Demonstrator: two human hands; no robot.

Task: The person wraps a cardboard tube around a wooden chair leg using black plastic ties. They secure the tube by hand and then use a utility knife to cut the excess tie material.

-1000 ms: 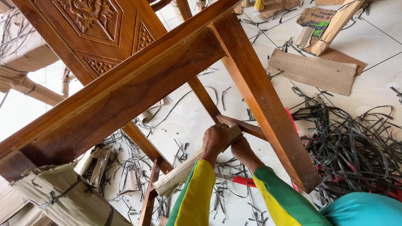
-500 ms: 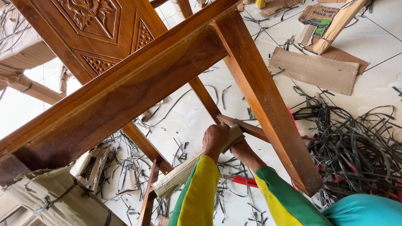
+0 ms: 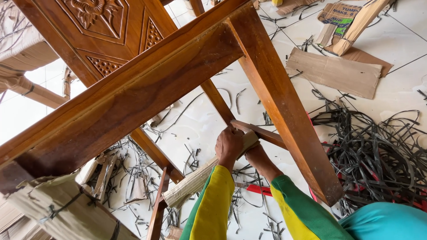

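A brown wooden furniture frame with carved panels lies tipped over the white tiled floor. One thick leg slants down to the right. My left hand is closed around the upper end of a folded strip of corrugated cardboard, pressed against a thin lower rail. My right hand sits just behind it under the rail, also touching the cardboard; its fingers are mostly hidden. Both sleeves are yellow and green.
A tangle of black plastic straps lies at right. Flat cardboard pieces rest on the floor at upper right. Strap offcuts litter the tiles. A cardboard-wrapped part bound with strap is at lower left. A red tool lies below my hands.
Hands stay at the rail with the cardboard; the view has shifted slightly, little else differs.
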